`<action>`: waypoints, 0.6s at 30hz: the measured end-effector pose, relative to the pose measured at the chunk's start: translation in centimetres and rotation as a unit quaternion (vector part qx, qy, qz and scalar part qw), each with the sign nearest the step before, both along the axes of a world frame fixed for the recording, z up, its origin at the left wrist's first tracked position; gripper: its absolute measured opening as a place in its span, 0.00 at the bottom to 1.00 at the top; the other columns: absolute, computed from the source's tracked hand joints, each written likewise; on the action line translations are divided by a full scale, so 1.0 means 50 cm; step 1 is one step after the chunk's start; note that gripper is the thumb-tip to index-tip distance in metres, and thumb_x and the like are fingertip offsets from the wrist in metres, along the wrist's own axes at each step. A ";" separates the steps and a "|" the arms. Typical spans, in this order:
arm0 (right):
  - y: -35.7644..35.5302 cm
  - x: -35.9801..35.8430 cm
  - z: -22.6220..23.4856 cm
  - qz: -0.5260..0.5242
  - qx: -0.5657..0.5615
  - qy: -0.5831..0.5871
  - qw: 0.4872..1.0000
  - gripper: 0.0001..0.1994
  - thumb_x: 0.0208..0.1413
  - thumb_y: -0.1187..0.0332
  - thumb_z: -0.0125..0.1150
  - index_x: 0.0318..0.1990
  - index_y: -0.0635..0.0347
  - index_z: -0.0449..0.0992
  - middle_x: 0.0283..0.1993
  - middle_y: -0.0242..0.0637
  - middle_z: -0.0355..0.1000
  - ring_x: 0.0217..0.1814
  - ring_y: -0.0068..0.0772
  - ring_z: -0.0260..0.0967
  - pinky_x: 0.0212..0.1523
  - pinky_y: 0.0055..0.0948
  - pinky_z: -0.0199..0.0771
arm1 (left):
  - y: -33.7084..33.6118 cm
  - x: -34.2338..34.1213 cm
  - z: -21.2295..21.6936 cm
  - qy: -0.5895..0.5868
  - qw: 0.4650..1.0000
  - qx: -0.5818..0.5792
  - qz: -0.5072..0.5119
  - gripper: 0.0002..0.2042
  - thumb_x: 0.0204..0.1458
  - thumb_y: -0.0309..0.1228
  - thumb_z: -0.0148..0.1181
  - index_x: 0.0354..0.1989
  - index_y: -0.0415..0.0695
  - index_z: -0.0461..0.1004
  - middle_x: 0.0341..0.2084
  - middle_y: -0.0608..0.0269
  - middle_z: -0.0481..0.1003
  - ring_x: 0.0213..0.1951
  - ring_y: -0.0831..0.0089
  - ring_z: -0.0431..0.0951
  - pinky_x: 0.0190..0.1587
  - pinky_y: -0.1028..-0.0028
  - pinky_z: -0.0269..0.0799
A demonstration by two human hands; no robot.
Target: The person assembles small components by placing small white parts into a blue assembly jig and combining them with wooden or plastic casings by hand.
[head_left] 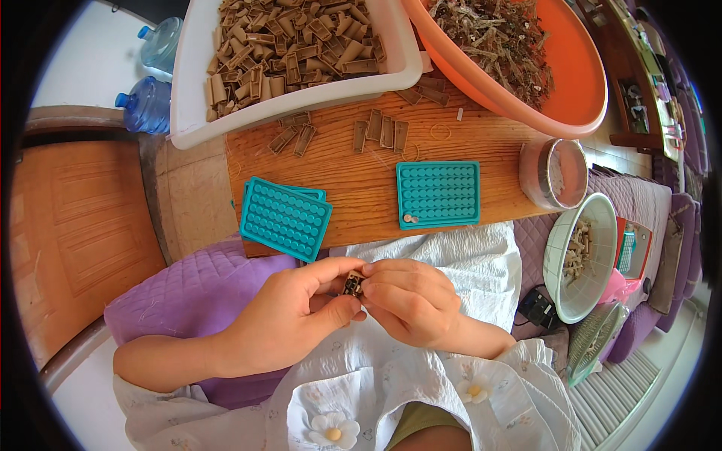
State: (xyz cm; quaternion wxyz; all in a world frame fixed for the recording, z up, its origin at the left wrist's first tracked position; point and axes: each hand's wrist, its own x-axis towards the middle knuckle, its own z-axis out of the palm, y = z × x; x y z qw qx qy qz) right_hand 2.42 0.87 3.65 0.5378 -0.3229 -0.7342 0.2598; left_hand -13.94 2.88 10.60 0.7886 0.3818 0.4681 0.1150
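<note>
My left hand (289,312) pinches a small brown casing (353,283) between thumb and fingers, its open end showing dark and metallic parts inside. The fingertips of my right hand (410,301) are closed at the casing's right side; whether they grip it or a tiny part is hidden. Both hands are over my lap, in front of the table edge. Just beyond the left hand, a teal tray (286,218) with rows of round hollows lies askew on another. Farther right sits a second teal tray (438,192), with a few small round silvery pieces (410,219) in its near left corner.
A white bin (301,100) heaped with brown casings stands at the back, beside an orange basin (519,116) of small tangled parts. Several loose casings (380,129) lie on the wooden table (353,203). To the right are a round clear container (553,177) and a pale basket (553,259).
</note>
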 end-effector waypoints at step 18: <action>0.009 0.007 0.012 0.036 -0.093 0.074 0.992 0.15 0.33 0.85 0.60 0.32 0.65 0.67 0.28 0.39 0.68 0.32 0.38 0.69 0.29 0.27 0.72 | 0.008 -0.004 0.004 -0.042 0.998 -0.045 0.033 0.18 0.48 0.23 0.52 0.48 0.35 0.58 0.36 0.58 0.69 0.38 0.74 0.71 0.39 0.77 0.70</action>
